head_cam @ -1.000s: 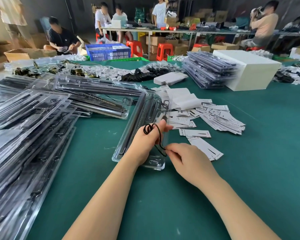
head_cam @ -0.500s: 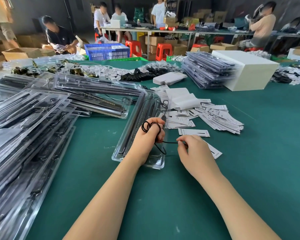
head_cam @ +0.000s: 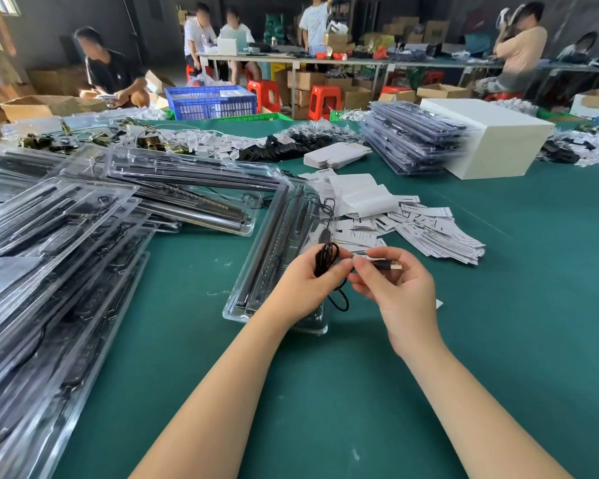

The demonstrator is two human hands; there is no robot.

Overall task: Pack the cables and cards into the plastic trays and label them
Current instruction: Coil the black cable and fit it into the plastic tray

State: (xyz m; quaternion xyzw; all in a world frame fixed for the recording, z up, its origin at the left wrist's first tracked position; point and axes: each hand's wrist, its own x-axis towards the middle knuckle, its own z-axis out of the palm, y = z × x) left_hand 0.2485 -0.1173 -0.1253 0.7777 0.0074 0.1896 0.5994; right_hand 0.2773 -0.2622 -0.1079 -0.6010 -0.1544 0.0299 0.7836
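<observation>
My left hand (head_cam: 305, 288) grips a coiled black cable (head_cam: 325, 259) just above the near end of an open clear plastic tray (head_cam: 274, 243) that holds long black bars. A loop of the cable hangs below my fingers. My right hand (head_cam: 398, 288) pinches the cable's USB plug end (head_cam: 389, 266) right beside the coil. White printed cards (head_cam: 433, 233) lie scattered to the right of the tray.
Stacks of packed clear trays (head_cam: 49, 271) cover the left of the green table (head_cam: 498, 357). More packed trays (head_cam: 412, 136) and a white box (head_cam: 491, 140) stand at the back right. Black cable bundles (head_cam: 284, 146) lie behind. People sit at tables beyond.
My right hand has risen from the table and closed in on my left hand, now pinching the plug end. The coil in my left hand has grown tighter.
</observation>
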